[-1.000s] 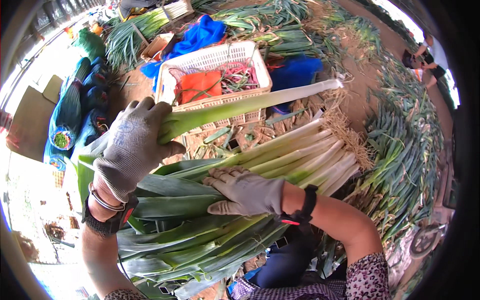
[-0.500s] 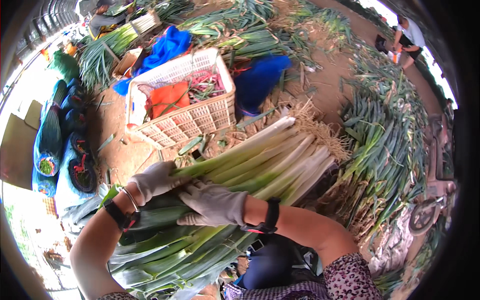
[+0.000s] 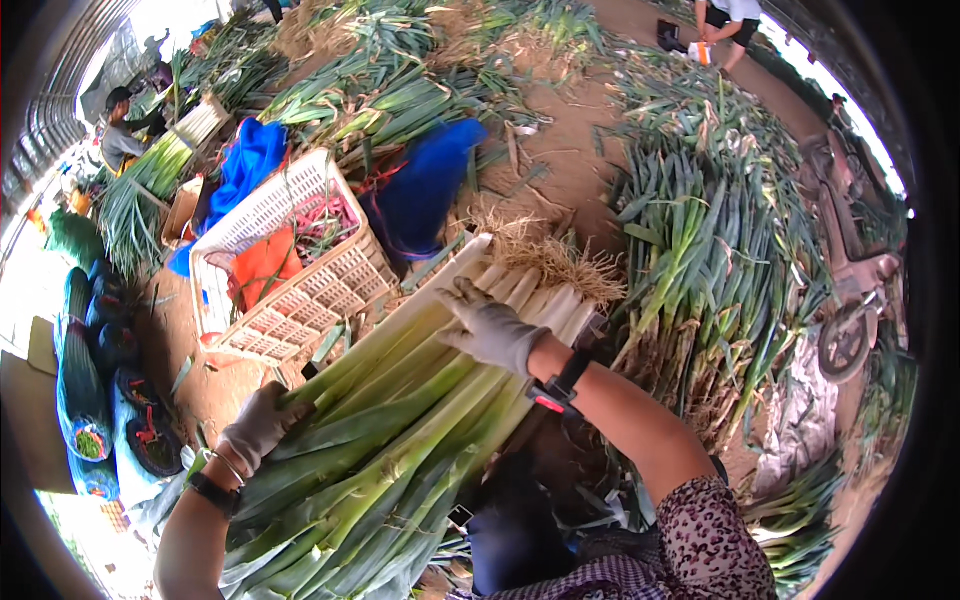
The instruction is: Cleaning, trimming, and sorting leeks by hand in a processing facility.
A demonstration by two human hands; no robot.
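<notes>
A thick bundle of leeks [image 3: 400, 420] lies across my lap, white stalks and stringy roots pointing up right, green leaves toward the lower left. My left hand [image 3: 262, 425], in a grey glove, presses on the bundle's left side among the green leaves. Also gloved, my right hand [image 3: 492, 326] rests flat on the white stalks near the root end, fingers spread. Neither hand is closed around a single leek.
A white plastic crate [image 3: 330, 290] with orange and red things inside stands left of the bundle. Blue cloths [image 3: 425, 190] lie behind it. Heaps of leeks [image 3: 700, 250] cover the dirt floor at right and behind. People work at the far left [image 3: 120, 130] and top right [image 3: 725, 20].
My left hand laid the single leek it held onto the bundle and slid down to the green leaves. My right hand moved up toward the root end.
</notes>
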